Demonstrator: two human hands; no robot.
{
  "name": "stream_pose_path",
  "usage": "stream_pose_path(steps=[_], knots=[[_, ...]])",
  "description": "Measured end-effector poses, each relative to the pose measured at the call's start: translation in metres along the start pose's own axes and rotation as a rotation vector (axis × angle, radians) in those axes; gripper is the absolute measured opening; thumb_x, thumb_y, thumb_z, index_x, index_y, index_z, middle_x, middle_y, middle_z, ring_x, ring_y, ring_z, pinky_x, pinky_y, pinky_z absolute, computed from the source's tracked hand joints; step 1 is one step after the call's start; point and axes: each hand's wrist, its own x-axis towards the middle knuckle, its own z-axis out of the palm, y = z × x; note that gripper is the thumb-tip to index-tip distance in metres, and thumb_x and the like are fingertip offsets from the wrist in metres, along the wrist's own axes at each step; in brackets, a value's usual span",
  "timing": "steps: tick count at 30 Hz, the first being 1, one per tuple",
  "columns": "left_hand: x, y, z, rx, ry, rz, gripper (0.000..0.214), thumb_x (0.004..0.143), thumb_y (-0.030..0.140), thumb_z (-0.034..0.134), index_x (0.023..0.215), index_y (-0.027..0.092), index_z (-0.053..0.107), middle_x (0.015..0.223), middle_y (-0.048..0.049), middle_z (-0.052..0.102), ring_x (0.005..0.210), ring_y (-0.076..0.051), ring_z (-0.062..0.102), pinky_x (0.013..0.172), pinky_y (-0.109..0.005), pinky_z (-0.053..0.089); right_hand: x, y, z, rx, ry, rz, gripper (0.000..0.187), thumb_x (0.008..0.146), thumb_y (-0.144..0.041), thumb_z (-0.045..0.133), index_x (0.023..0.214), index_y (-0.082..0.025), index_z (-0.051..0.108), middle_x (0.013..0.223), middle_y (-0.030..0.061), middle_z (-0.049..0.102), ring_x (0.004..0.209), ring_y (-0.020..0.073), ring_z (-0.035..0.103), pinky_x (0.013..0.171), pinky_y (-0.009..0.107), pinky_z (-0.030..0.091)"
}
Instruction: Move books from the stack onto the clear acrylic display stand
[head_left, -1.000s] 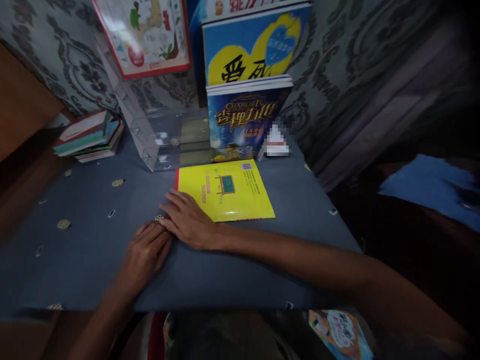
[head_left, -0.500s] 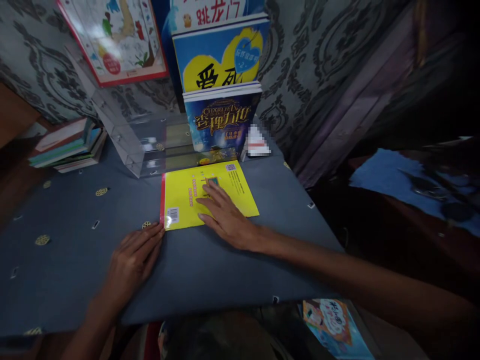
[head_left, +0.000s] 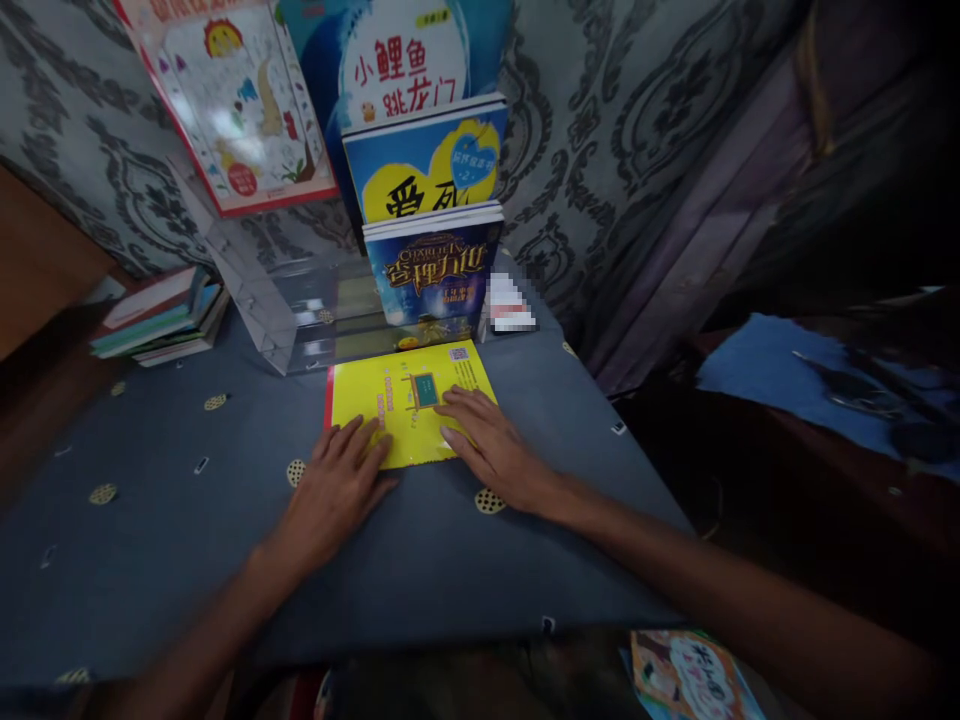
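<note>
Reaching in from either side, both hands rest palm down with fingers loosely spread, flattened over the yellow book (head_left: 409, 435) and not curled round it. The left hand (head_left: 335, 490) covers the book's near left corner, its thumb pointing right, just outside the near edge. The right hand (head_left: 495, 445) lies across the right part of the cover, fingertips beside the green chalkboard drawing (head_left: 425, 390), wrist past the near edge. The book lies flat on the bench (head_left: 450, 570), right in front of the clear display stand (head_left: 315, 315).

Half a second ago the left hand sat at the red-edged corner, fingers together, and the barcode showed; now that hand hides it. The right hand has slid rightward, uncovering the chalkboard drawing.
</note>
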Motion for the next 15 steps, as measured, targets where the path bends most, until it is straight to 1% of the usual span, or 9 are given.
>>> stream_pose_path(steps=[2,4,6,8,10,12,15], knots=[[0.015,0.002,0.003,0.014,-0.091,0.034,0.039,0.102,0.037,0.050,0.135,0.017,0.056,0.137,-0.0189,0.063,0.132,-0.035,0.056,0.104,-0.054,0.051,-0.001,-0.001,-0.002,0.011,0.016,-0.005,0.043,0.106,-0.041,0.035,0.130,-0.021,0.064,0.132,0.0131,0.067,0.134,0.0284,0.055,0.116,0.060,0.042],[0.027,0.003,0.000,0.025,-0.194,0.080,0.042,0.102,0.032,0.050,0.141,0.017,0.050,0.136,-0.0192,0.063,0.132,-0.035,0.057,0.101,-0.052,0.053,-0.001,-0.002,-0.005,0.018,0.035,-0.005,0.041,0.106,-0.039,0.035,0.129,-0.022,0.064,0.130,0.0117,0.069,0.130,0.0277,0.058,0.114,0.059,0.044],[0.035,0.005,-0.007,0.053,-0.286,0.134,0.046,0.100,0.020,0.050,0.146,0.017,0.045,0.137,-0.0198,0.062,0.131,-0.035,0.058,0.099,-0.051,0.056,-0.001,-0.003,-0.006,0.018,0.055,-0.002,0.040,0.106,-0.037,0.035,0.128,-0.023,0.065,0.128,0.0111,0.070,0.127,0.0273,0.061,0.112,0.056,0.046],[0.042,0.011,-0.015,0.103,-0.353,0.186,0.056,0.094,0.007,0.047,0.149,0.015,0.041,0.139,-0.0217,0.060,0.130,-0.036,0.059,0.094,-0.049,0.059,-0.001,-0.003,-0.007,0.014,0.068,-0.003,0.039,0.106,-0.037,0.035,0.127,-0.022,0.065,0.125,0.0112,0.071,0.123,0.0271,0.063,0.109,0.055,0.048],[0.047,0.019,-0.021,0.156,-0.389,0.210,0.061,0.091,0.001,0.045,0.150,0.013,0.040,0.141,-0.0253,0.058,0.129,-0.039,0.059,0.088,-0.048,0.062,0.000,-0.003,-0.008,0.013,0.077,-0.004,0.039,0.106,-0.036,0.036,0.126,-0.022,0.066,0.123,0.0110,0.072,0.120,0.0272,0.065,0.107,0.054,0.050],[0.051,0.026,-0.023,0.186,-0.402,0.204,0.060,0.091,0.001,0.044,0.149,0.011,0.041,0.141,-0.0286,0.056,0.128,-0.042,0.059,0.082,-0.049,0.063,0.000,-0.002,-0.010,0.015,0.077,-0.003,0.038,0.106,-0.036,0.036,0.125,-0.022,0.066,0.122,0.0106,0.073,0.117,0.0273,0.066,0.105,0.054,0.051],[0.055,0.028,-0.024,0.199,-0.413,0.189,0.055,0.091,0.001,0.044,0.145,0.009,0.045,0.138,-0.0293,0.059,0.123,-0.041,0.063,0.077,-0.047,0.064,0.002,0.001,-0.015,0.020,0.079,0.018,0.036,0.105,-0.034,0.038,0.123,-0.023,0.067,0.119,0.0095,0.075,0.110,0.0266,0.070,0.105,0.053,0.050]])
